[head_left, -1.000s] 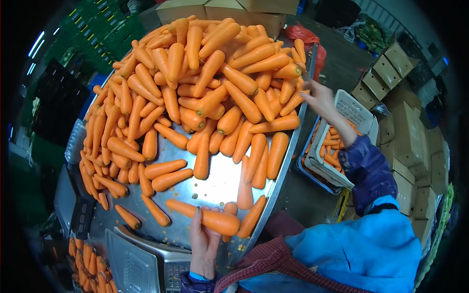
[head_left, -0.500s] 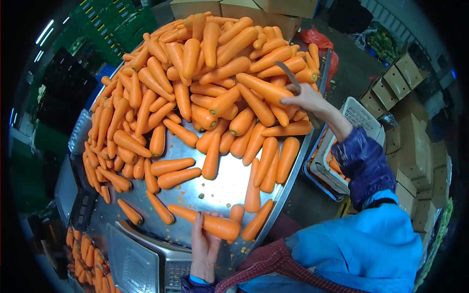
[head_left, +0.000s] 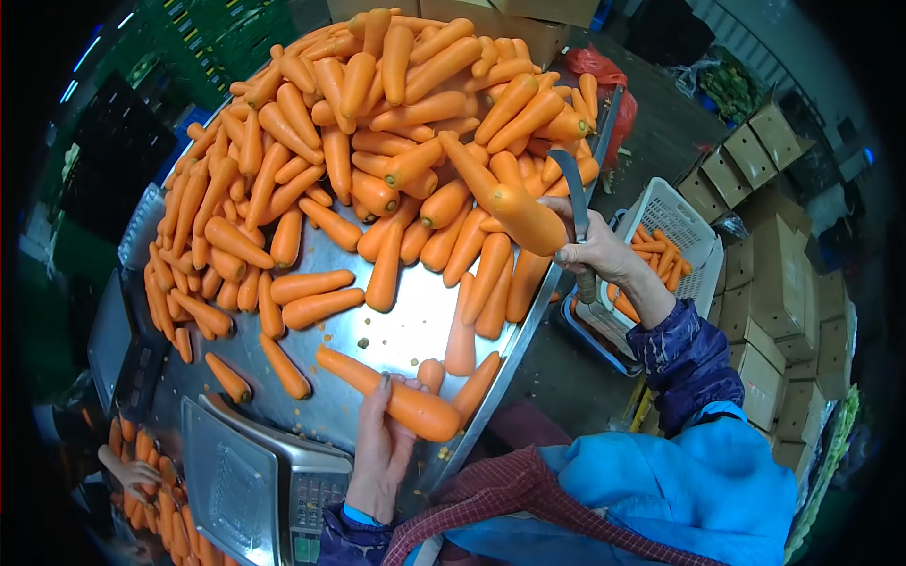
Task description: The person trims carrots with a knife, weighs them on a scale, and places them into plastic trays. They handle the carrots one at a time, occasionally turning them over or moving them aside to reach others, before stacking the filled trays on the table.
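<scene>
Near the front edge of the metal table (head_left: 377,332), my left hand (head_left: 379,460) is closed around a large carrot (head_left: 420,410), its thin end pointing to the upper left. My right hand (head_left: 609,255) grips a knife (head_left: 572,185) with a curved blade pointing up. The same hand also pinches the thick end of another large carrot (head_left: 519,215) between thumb and fingers. That carrot is tilted over the right side of the pile of carrots (head_left: 321,141). Several loose carrots lie around my left hand, one (head_left: 477,385) just to its right.
A weighing scale (head_left: 231,481) with a clear tray stands at the lower left. Beyond it, another person's hand (head_left: 134,474) rests on more carrots. A white crate (head_left: 675,212) holding carrots sits right of the table, with cardboard boxes (head_left: 779,274) behind it.
My right hand has lifted the carrot off the pile and drawn it nearer, tilting it, with the knife still gripped. My left hand keeps its carrot. Another person's hand has appeared at lower left.
</scene>
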Motion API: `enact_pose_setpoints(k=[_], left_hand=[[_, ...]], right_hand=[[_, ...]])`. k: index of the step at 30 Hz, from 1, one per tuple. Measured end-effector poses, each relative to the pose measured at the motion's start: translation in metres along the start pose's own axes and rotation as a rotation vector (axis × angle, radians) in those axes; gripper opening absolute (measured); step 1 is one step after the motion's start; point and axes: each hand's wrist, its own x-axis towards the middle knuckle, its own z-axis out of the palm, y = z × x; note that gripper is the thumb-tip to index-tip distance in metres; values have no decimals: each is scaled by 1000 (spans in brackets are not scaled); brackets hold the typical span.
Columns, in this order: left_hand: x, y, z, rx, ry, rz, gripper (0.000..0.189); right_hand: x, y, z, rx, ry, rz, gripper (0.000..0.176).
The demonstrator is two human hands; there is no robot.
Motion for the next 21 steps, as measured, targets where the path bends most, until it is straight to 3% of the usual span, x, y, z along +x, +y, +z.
enact_pose_setpoints(k=[3,6,8,9,11,12,14,15,16,18,21], left_hand=[[-8,2,-4,14,-35,6,20],[-15,4,-9,80,-37,12,25],[-20,9,-14,87,-95,-41,32],[-22,11,-16,95,-156,-99,39],[-27,14,-7,70,-206,-148,47],[-29,15,-4,50,-267,-198,55],[-26,9,-9,43,-414,-212,63],[-26,8,-6,264,-458,-189,73],[-28,9,-8,266,-460,-185,73],[-31,7,-13,457,-546,-160,81],[-30,8,-15,378,-508,-230,77]], right_hand=[[-5,0,9,19,-30,-2,77],[-7,-7,19,-30,-72,32,64],[-6,-11,34,-223,-125,-139,60],[-7,-16,42,-219,-133,-132,60],[-9,-29,62,-470,-397,-66,57],[-9,-34,77,-454,-413,-51,57],[-4,-42,110,-724,-673,-284,52],[-2,-43,123,-712,-704,-304,53],[-3,-43,133,-704,-731,-323,54],[0,-38,141,-751,-731,-380,56],[-4,-29,142,-574,-518,-148,55]])
